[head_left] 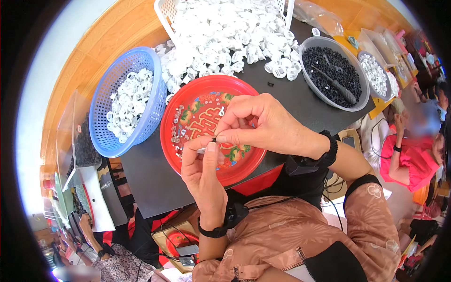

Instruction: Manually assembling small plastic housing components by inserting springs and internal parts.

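Note:
Both my hands meet over a round red tray (253,164) with a gold and floral pattern. My left hand (204,169) pinches a small whitish piece (202,150), mostly covered by the fingers. The fingertips of my right hand (256,124) close on a tiny black part (213,139) right against it. Small metal-looking bits (177,134) lie along the tray's left side, and one more small silvery piece (221,112) lies near my right fingers. What exactly the pieces are is too small to tell.
A blue basket (157,89) of white plastic parts stands left. White parts (221,33) heap at the back before a white basket (162,14). At right, a grey bowl (307,77) holds black pieces and a dark-handled tool (345,94). Other people sit at both sides.

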Demonstrator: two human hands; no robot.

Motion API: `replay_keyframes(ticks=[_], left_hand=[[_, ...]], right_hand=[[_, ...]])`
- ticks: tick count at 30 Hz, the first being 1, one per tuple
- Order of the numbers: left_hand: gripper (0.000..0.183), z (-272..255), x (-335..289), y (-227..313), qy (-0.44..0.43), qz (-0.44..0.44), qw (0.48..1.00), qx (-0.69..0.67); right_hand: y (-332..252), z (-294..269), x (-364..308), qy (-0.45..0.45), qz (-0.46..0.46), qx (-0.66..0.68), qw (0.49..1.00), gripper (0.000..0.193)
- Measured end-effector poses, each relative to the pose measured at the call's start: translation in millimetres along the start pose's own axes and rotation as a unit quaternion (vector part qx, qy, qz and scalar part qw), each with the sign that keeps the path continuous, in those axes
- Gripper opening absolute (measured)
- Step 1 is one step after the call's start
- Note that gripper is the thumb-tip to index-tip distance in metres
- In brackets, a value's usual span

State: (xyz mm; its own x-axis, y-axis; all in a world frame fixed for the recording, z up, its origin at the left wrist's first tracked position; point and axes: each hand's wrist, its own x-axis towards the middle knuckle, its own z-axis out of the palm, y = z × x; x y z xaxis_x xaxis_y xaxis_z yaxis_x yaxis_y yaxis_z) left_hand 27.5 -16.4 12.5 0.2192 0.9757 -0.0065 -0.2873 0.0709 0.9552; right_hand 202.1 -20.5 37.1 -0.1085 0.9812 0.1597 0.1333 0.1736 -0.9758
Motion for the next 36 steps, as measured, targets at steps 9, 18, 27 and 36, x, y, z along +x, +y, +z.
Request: replay_keyframes(ticks=[9, 18, 27, 36], left_hand=[[0.010, -2, 9, 4, -0.074, -0.142, 0.958, -0.237], [0.010, -3, 9, 1, -0.072, -0.168, 0.950, -0.253], [0.015, -6, 3, -10, -0.049, 0.059, 0.991, 0.110], [0.013, -6, 6, 2, -0.140, -0.090, 0.985, -0.036]], right_hand=[[2, 0, -2, 0.020, -0.110, -0.055, 0.992, 0.010], [7, 5, 1, 0.029, -0.260, -0.266, 0.928, 0.012], [-13, 5, -10, -0.005, -0.064, -0.182, 0.981, 0.011], [-7, -11, -3, -0.045, -0.265, -0.300, 0.915, 0.009]])
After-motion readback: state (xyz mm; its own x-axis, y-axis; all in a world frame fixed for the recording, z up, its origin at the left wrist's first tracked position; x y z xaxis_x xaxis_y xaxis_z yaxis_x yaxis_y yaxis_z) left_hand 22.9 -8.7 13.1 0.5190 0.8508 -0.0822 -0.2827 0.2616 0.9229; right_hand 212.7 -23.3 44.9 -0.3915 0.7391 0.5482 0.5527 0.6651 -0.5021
